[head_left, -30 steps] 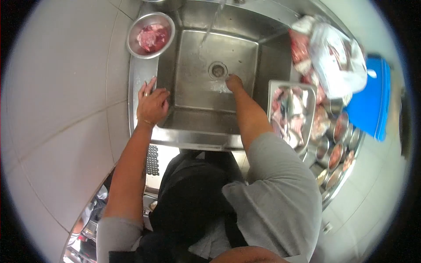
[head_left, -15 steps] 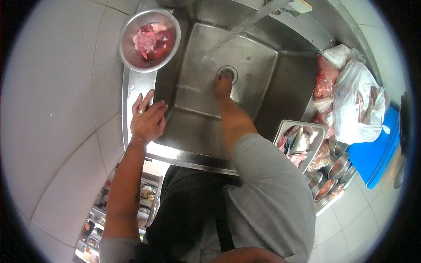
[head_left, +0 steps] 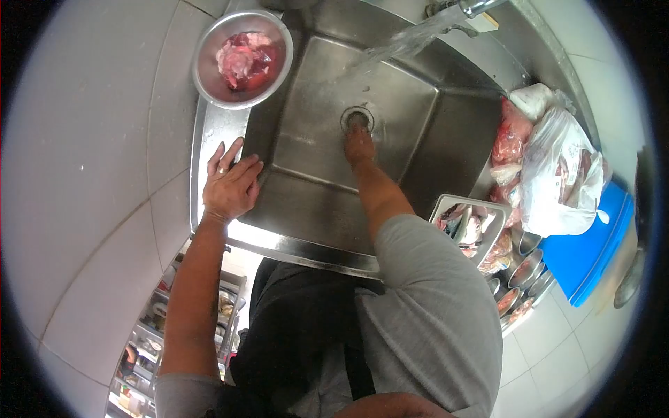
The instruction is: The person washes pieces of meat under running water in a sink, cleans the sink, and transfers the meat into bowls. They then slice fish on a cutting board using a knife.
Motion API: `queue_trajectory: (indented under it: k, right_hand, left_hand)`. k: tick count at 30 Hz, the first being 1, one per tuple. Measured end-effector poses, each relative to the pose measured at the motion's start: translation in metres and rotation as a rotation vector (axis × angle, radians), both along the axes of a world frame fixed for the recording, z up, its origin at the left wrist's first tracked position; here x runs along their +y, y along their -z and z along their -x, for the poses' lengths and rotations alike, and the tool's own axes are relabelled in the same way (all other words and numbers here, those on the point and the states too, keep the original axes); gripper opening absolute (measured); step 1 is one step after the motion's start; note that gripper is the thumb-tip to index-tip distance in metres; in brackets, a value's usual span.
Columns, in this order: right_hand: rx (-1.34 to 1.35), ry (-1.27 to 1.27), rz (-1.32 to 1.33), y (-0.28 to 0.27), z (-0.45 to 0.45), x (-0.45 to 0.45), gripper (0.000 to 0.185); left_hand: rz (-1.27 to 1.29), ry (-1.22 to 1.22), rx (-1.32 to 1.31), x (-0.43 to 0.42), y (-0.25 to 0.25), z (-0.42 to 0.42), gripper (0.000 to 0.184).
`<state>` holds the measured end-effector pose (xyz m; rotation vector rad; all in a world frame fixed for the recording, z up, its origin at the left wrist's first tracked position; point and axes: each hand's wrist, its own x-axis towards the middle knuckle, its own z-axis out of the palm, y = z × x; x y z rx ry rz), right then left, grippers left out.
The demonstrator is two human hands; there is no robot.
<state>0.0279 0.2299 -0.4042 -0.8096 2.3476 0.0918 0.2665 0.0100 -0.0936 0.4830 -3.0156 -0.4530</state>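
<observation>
My left hand [head_left: 231,187] lies with fingers spread on the left rim of the steel sink [head_left: 306,223]. My right hand [head_left: 359,143] reaches down to the round drain [head_left: 357,111] in the sink floor; its fingertips are over or inside the opening, and whether they hold anything is hidden. Water [head_left: 418,38] pours from the faucet [head_left: 477,7] at the top right into the basin. Above my left hand, a steel bowl [head_left: 205,66] with red meat [head_left: 245,59] in pinkish liquid stands at the sink's upper left corner.
Right of the sink are a metal tray [head_left: 493,247] of fish or meat pieces, bags of red meat [head_left: 511,136], a white plastic bag [head_left: 557,188], a blue container [head_left: 592,247] and several metal bowls [head_left: 526,268]. A tiled wall [head_left: 97,139] rises at the left.
My right hand has moved left and onto the drain. My left hand stays on the rim. The camera view has shifted, and more of the faucet and its stream shows.
</observation>
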Motion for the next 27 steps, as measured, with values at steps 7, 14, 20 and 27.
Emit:
queue_trajectory:
  k: [7,14,20,27]
  right_hand:
    - [-0.087,-0.26,-0.079,-0.031,0.033,-0.016,0.034]
    - [0.0,-0.287,-0.091,-0.01,0.058,-0.019,0.023]
    - [0.091,-0.317,-0.052,0.02,0.059,-0.012,0.018]
    - [0.024,0.769,0.511,-0.029,-0.012,-0.004,0.011]
  left_hand:
    - [-0.022,-0.012,0.025,-0.001,-0.002,0.001,0.032]
    - [-0.04,-0.012,0.048,-0.003,0.002,-0.002,0.031]
    - [-0.04,-0.006,0.019,-0.003,0.003,-0.003,0.03]
    - [-0.006,0.046,0.037,0.002,-0.005,-0.007,0.028]
